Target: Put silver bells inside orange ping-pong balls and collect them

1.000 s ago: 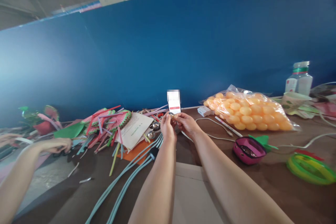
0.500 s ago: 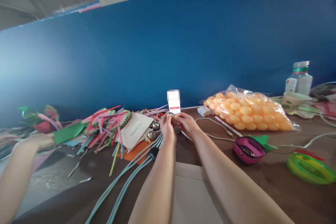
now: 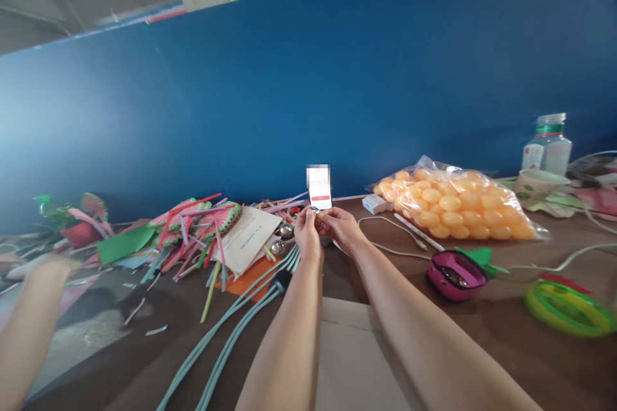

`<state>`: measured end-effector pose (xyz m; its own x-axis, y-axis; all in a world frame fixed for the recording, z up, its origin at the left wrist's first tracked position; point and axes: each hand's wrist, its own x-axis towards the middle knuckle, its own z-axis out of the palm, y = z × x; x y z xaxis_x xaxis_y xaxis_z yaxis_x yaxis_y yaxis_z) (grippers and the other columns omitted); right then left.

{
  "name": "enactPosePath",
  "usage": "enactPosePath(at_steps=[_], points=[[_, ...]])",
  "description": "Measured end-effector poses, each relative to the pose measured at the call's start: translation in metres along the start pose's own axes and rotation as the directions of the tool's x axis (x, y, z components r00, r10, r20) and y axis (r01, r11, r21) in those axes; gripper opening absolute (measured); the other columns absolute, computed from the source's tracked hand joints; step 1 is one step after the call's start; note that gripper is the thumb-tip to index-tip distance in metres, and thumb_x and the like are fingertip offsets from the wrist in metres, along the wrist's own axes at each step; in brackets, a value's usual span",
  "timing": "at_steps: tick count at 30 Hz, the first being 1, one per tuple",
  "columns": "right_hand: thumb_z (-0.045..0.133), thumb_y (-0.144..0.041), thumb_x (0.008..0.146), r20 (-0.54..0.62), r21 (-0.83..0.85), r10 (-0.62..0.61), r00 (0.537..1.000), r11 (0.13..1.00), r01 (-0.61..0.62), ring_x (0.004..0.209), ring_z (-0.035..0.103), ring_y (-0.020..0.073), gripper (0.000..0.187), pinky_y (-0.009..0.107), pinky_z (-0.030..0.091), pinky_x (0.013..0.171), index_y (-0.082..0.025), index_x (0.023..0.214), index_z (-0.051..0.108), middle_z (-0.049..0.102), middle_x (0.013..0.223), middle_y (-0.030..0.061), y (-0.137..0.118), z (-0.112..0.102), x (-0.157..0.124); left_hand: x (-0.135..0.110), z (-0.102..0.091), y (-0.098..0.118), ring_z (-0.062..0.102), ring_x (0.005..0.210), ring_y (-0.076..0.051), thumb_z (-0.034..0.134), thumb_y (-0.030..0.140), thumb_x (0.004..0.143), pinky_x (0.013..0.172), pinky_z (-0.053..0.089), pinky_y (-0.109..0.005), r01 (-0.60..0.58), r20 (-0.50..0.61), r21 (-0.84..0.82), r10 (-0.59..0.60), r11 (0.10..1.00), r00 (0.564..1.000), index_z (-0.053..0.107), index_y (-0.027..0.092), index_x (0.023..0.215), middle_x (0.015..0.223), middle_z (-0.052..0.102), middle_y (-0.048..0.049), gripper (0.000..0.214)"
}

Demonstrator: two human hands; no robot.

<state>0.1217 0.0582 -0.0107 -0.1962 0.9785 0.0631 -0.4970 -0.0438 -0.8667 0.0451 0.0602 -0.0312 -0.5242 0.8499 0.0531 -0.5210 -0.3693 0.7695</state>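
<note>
My left hand (image 3: pixel 307 235) and my right hand (image 3: pixel 341 226) meet at the middle of the table, fingers closed in a pinch. Between their fingertips is a small shiny silver thing (image 3: pixel 315 210), mostly hidden, whose kind I cannot make out. Just behind it a phone (image 3: pixel 321 201) stands upright with its screen lit and partly blurred out. Two shiny silver balls (image 3: pixel 277 246) lie left of my left hand, beside a printed paper sheet (image 3: pixel 248 241). A white cable (image 3: pixel 385 247) runs to the right of my right hand.
Paper crafts and coloured strips (image 3: pixel 193 231) pile up on the left, with pale blue cables (image 3: pixel 226 334) in front. To the right are a bag of orange balls (image 3: pixel 453 202), a magenta pouch (image 3: pixel 446 289) and a green-yellow ring (image 3: pixel 563 314). A co-worker's arm (image 3: pixel 33 327) reaches in at far left.
The co-worker's hand has moved left, away from the green paper, and is blurred. My own hands stay in nearly the same place around the small silver thing.
</note>
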Motion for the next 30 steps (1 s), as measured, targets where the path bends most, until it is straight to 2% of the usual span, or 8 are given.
enactPosePath(at_steps=[10,16,23,30], points=[[0.087,-0.035,0.052,-0.027,-0.028,-0.012,1.000,1.000,0.012,0.054,0.055,0.0113,0.036,0.025,0.051,0.052,-0.019,0.065,0.058,0.057,0.057,-0.0021,0.0062,-0.0006,0.0023,-0.0012,-0.0005,0.0009,0.064,0.068,-0.016,0.074,0.038,0.066,0.064,0.049,-0.027,0.021,-0.009,0.010,-0.021,1.000,1.000,0.069,0.015,0.092,0.079,0.068,-0.0045,0.035],[0.086,-0.036,0.054,-0.021,-0.008,-0.014,1.000,1.000,0.013,0.055,0.055,0.0116,0.037,0.026,0.052,0.055,-0.020,0.068,0.056,0.057,0.055,-0.0032,0.0065,0.0001,0.0016,-0.0024,0.0003,0.0017,0.063,0.068,-0.015,0.074,0.040,0.067,0.064,0.048,-0.027,-0.005,-0.002,0.016,0.005,1.000,1.000,0.068,0.016,0.090,0.078,0.068,-0.0040,0.033],[0.084,-0.036,0.057,0.003,0.022,0.021,1.000,1.000,-0.021,0.058,0.058,0.0137,0.034,0.028,0.053,0.057,-0.020,0.070,0.056,0.062,0.062,-0.0001,0.0028,-0.0009,-0.0001,-0.0036,0.0037,0.0047,0.059,0.060,-0.012,0.075,0.043,0.064,0.059,0.045,-0.025,0.033,-0.002,-0.037,-0.033,0.999,0.999,0.065,0.014,0.084,0.071,0.064,-0.0019,0.037],[0.080,-0.039,0.058,-0.193,-0.055,-0.056,0.980,0.997,0.046,0.046,0.042,0.0071,0.031,0.021,0.036,0.044,-0.020,0.074,0.061,0.051,0.052,-0.0063,-0.0020,-0.0027,0.0004,-0.0066,0.0045,0.0087,0.051,0.053,-0.008,0.073,0.039,0.069,0.053,0.040,-0.021,0.106,-0.058,-0.020,-0.107,0.994,0.993,0.066,0.015,0.089,0.069,0.059,0.0004,0.032]])
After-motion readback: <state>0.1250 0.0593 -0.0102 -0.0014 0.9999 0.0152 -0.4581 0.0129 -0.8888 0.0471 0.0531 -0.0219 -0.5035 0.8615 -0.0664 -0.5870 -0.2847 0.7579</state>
